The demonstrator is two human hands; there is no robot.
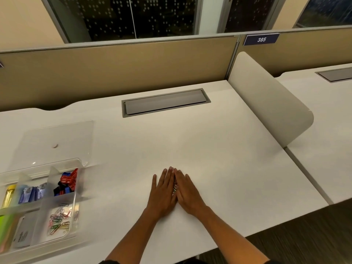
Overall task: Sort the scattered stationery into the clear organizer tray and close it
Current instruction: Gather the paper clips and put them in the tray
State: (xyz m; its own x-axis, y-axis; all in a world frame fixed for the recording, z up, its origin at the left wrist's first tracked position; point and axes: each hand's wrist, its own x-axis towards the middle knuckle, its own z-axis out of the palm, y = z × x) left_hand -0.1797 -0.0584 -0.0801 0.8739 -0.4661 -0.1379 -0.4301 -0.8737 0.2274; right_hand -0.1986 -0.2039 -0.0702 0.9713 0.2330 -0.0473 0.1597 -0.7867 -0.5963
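From the head view, both hands lie flat on the white desk (219, 149), well to the right of the clear organizer tray (75, 206). The left hand (163, 193) and the right hand (187, 193) are pressed side by side, fingers straight and palms down, their inner edges meeting over a small heap of paper clips (174, 187) that shows only as a thin sliver of metal in the gap between them. Neither hand has a grip on anything: the fingers are spread flat, not curled, and the clips are merely squeezed between the sides of the two hands.

The tray sits at the desk's left edge with its clear lid (57, 141) swung back and lying flat on the desk just behind it. In the tray's near right compartment lies a loose pile of coloured paper clips (59, 220). The compartment behind that holds red, blue and black binder clips (66, 182). Left of those are small blue and white packets (32, 194), blurred, and a yellow item (8, 195) at the far left. A grey rectangular item (22, 235) and something green (5, 229) lie in the tray's near left part.

Farther back from the tray, a grey cable hatch (165, 102) is set into the desk before a tan partition (114, 69).
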